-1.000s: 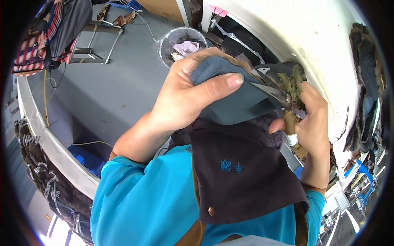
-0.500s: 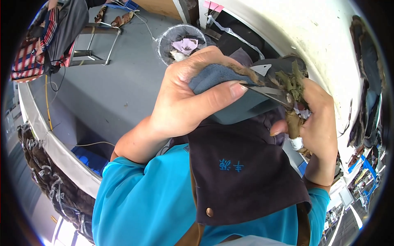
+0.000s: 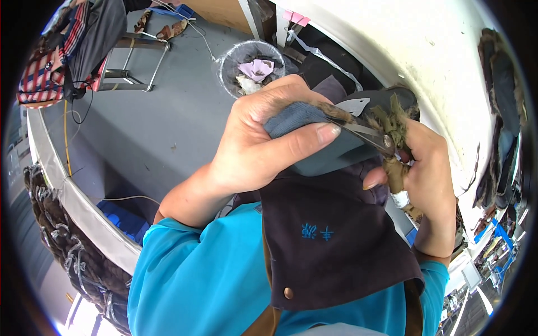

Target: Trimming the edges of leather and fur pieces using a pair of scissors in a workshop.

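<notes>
My left hand (image 3: 246, 148) is closed on a folded blue-grey piece with a brown fur edge (image 3: 297, 119), thumb on the near side and fingers behind it. My right hand (image 3: 430, 176) grips a pair of scissors (image 3: 388, 142), its handles wrapped in olive-green cloth strips with a white band lower down. The metal blades point left and meet the fur edge just beyond my left thumb. How far apart the blades stand is hard to make out. A smooth blue-grey surface (image 3: 330, 157) shows below the piece.
A lined waste bin (image 3: 221, 70) holding lilac and white scraps stands on the grey floor beyond my left hand. A stool (image 3: 154, 61) is at far left, beside plaid cloth (image 3: 42, 78). A white surface (image 3: 448, 67) curves along the right, with dark fur strips (image 3: 499, 123).
My right hand and the scissors have come slightly closer to my left hand. The whole view has shifted a little. Both hands keep their holds.
</notes>
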